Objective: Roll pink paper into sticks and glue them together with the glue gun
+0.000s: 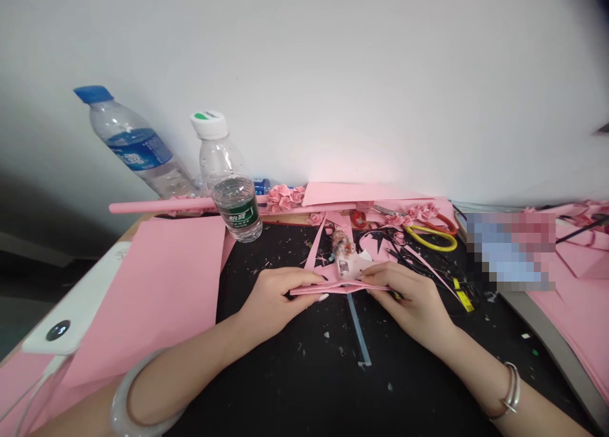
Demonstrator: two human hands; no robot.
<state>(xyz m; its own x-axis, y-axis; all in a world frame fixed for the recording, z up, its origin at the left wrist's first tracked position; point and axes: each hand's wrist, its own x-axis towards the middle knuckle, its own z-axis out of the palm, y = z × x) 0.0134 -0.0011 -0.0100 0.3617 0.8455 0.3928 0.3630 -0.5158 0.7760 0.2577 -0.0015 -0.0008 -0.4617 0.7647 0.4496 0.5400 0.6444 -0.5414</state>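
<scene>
Between my two hands stretches a folded piece of pink paper (343,288), seen nearly edge-on. My left hand (273,300) pinches its left end between thumb and fingers. The right end is gripped the same way by my right hand (412,291). Just behind the paper lies a hot glue gun (346,266), pale pink with a messy, stained front part. A translucent glue stick (358,329) runs from under the paper toward me across the black mat (285,386). Pink paper scraps lie around the gun.
Two water bottles, one blue-capped (137,145) and one white-capped (231,183), stand at the back left. Pink sheets (162,278) and a white power bank (71,310) lie left. Behind are paper flowers (285,197) and yellow-handled scissors (431,237). A blurred-out screen (511,250) is right.
</scene>
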